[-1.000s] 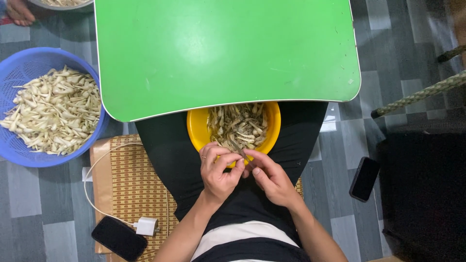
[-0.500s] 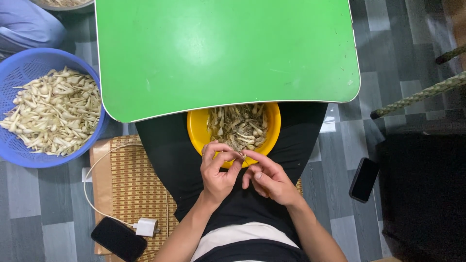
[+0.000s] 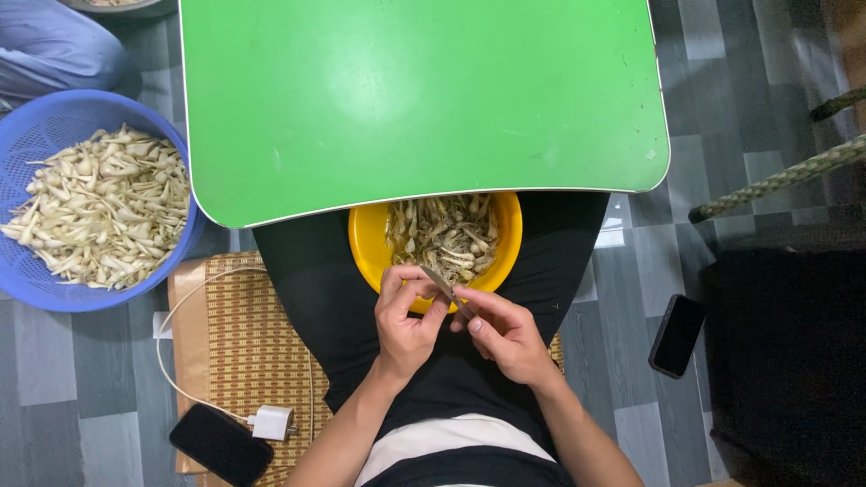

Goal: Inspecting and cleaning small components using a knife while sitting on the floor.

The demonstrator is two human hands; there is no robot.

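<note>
Two hands are working over the yellow bowl [image 3: 365, 248] in the person's lap, under the near edge of the green desk [image 3: 424, 99]. The left hand [image 3: 406, 316] is pinching a small stalk with its fingers curled, while the right hand [image 3: 505, 334] is gripping a thin knife [image 3: 448, 290] against it. Judging by the piles, much is finished: the blue basket [image 3: 36, 126] is holding many pale trimmed stalks [image 3: 104, 207], while the bowl appears to be holding mostly scraps [image 3: 442, 230].

We see a blue basket [image 3: 54, 126] of pale stalks [image 3: 104, 207], a green surface [image 3: 424, 99], a woven mat [image 3: 253, 352], two dark phones [image 3: 220, 444] [image 3: 677, 335] and a white charger [image 3: 273, 422].
</note>
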